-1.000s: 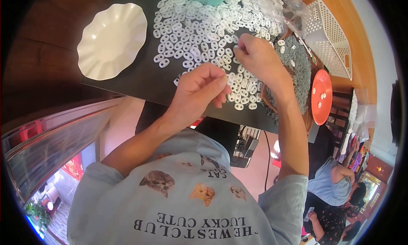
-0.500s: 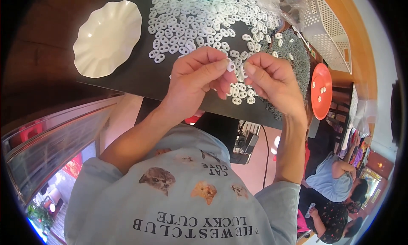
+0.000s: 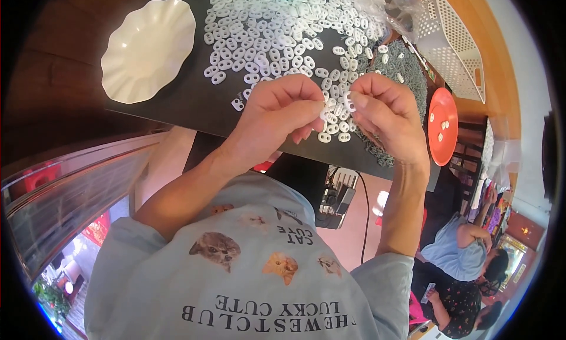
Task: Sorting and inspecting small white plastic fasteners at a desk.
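Dark mat (image 3: 194, 104) holds white links (image 3: 265, 27), scalloped plate (image 3: 147, 48), red lid (image 3: 442, 125).

right hand (image 3: 383, 113) pulled back from the pile of white rings (image 3: 277, 27), fingertips now meeting left hand (image 3: 277, 113)

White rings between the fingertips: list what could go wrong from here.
1. The left hand and right hand pinch small white rings over the near edge of the dark mat; a slip could send one off the table.
2. The loose ring pile lies just beyond the knuckles, so a careless sweep might scatter it.
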The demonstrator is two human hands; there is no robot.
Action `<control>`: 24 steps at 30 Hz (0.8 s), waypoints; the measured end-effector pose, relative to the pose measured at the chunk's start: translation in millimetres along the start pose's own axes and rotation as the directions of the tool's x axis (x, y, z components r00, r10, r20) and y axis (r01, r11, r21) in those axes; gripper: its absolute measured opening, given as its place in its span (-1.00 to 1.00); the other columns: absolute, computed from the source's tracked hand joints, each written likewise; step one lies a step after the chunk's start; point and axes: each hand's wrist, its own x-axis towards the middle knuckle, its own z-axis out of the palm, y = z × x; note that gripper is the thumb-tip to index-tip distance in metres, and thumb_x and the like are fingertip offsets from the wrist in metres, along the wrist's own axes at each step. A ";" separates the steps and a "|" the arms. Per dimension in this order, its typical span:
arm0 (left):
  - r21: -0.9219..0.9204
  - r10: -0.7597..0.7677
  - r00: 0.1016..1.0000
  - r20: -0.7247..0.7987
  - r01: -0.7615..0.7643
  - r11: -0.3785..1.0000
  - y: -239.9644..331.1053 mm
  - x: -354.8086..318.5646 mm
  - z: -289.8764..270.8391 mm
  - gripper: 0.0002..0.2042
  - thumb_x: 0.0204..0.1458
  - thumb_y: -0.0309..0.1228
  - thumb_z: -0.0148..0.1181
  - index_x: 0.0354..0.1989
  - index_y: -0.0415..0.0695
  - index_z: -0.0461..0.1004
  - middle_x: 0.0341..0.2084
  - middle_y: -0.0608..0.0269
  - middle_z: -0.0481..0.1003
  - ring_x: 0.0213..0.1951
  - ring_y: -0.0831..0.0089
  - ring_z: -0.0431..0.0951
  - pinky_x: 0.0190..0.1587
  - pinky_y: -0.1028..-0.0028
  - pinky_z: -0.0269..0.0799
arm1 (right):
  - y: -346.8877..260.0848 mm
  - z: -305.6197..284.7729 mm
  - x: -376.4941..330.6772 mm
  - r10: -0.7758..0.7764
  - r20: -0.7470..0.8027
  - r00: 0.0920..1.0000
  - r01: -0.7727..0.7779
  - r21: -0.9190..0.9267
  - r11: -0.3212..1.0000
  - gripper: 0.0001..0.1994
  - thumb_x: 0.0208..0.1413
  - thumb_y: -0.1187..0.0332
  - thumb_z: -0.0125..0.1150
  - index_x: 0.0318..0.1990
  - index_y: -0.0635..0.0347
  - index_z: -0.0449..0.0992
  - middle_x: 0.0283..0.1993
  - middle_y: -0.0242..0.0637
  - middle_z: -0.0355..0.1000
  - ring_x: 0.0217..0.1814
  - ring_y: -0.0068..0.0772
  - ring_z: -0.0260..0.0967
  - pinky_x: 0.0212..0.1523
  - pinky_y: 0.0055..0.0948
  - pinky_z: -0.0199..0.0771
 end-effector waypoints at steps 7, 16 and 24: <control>0.074 -0.061 0.997 0.040 0.058 0.996 2.6 -2.5 1.5 -0.91 0.11 -0.49 0.06 -0.35 -0.24 0.44 -0.54 0.29 0.47 -0.54 0.67 0.39 -0.51 0.65 0.28 | -5.0 1.5 -2.5 0.021 0.058 0.998 -0.018 -0.066 0.998 -0.86 0.10 0.37 0.14 -0.36 0.29 0.42 -0.57 -0.53 0.26 -0.66 -0.82 0.01 -0.66 -0.71 -0.10; 0.065 -0.034 0.999 0.032 0.032 0.997 0.2 -3.7 1.3 -0.90 0.13 -0.48 0.04 -0.33 -0.25 0.44 -0.53 0.29 0.47 -0.55 0.67 0.37 -0.52 0.65 0.27 | -5.5 6.9 -2.9 0.016 0.033 0.999 -0.014 -0.058 0.998 -0.86 0.10 0.37 0.14 -0.35 0.29 0.43 -0.55 -0.53 0.27 -0.62 -0.84 0.02 -0.65 -0.75 -0.10; 0.061 -0.001 1.000 -0.002 0.001 0.998 -2.2 -5.9 -1.0 -0.88 0.15 -0.46 0.04 -0.31 -0.26 0.45 -0.53 0.28 0.48 -0.55 0.67 0.37 -0.52 0.64 0.26 | 0.3 14.4 -1.5 0.003 -0.026 1.000 -0.004 -0.038 0.999 -0.86 0.11 0.39 0.14 -0.34 0.30 0.42 -0.53 -0.54 0.27 -0.61 -0.84 0.04 -0.65 -0.77 -0.08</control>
